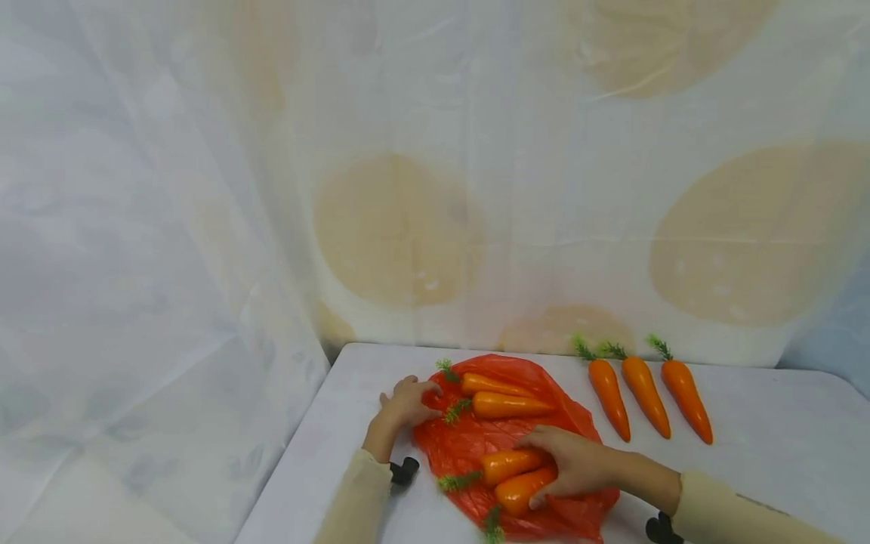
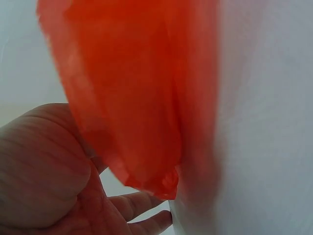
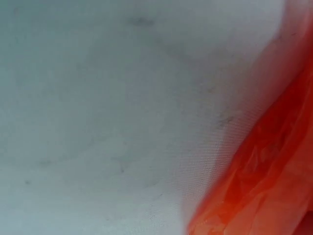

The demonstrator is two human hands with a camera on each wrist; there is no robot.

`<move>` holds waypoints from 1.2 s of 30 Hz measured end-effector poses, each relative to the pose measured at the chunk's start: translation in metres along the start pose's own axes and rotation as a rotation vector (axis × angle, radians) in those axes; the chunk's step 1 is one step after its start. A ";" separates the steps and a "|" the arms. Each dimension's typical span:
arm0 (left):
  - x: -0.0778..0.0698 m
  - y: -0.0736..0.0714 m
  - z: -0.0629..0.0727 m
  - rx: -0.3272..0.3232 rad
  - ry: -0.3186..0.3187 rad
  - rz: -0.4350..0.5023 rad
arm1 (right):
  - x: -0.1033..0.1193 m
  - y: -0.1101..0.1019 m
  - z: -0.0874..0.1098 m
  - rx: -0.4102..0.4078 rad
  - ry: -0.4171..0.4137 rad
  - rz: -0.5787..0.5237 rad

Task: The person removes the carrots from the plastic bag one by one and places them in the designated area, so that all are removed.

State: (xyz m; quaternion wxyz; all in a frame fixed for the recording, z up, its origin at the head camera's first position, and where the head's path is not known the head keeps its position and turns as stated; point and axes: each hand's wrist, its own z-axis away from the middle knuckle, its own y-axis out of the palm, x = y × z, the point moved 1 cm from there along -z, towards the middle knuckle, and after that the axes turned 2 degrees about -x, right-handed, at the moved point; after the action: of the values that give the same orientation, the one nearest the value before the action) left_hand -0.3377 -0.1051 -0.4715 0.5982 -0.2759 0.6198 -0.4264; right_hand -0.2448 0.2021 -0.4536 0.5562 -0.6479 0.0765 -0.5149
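A thin red plastic bag (image 1: 469, 438) lies spread on the table, its edge crumpled. Two orange carrots with green tops, an upper carrot (image 1: 492, 385) and one just below it (image 1: 510, 406), rest on its far part. Lower down, my right hand (image 1: 574, 462) grips two more carrots, one (image 1: 506, 465) above the other (image 1: 518, 495), fingers over one side and thumb at the other. At the bag's left edge is my left hand (image 1: 408, 402), its fingers reaching toward the plastic. The left wrist view shows that hand's fingers (image 2: 134, 205) extended behind a hanging fold.
Three more carrots lie in a row to the right of the bag: a left one (image 1: 609, 397), a middle one (image 1: 646, 394) and a right one (image 1: 686, 399). The white table (image 1: 768, 446) meets a patterned curtain (image 1: 544, 227) at the back.
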 end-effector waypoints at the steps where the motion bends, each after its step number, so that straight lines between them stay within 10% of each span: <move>1: 0.000 0.000 0.000 0.001 0.000 -0.002 | 0.001 0.000 0.000 -0.003 -0.009 0.024; 36: 0.001 0.000 -0.003 0.017 -0.036 -0.001 | 0.002 -0.007 -0.002 -0.173 -0.068 -0.077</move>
State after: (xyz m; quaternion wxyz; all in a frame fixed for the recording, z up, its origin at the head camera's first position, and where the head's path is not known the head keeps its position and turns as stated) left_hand -0.3410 -0.1058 -0.4724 0.6113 -0.2788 0.6051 -0.4272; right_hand -0.2484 0.2023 -0.4464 0.4802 -0.7129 0.0768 -0.5052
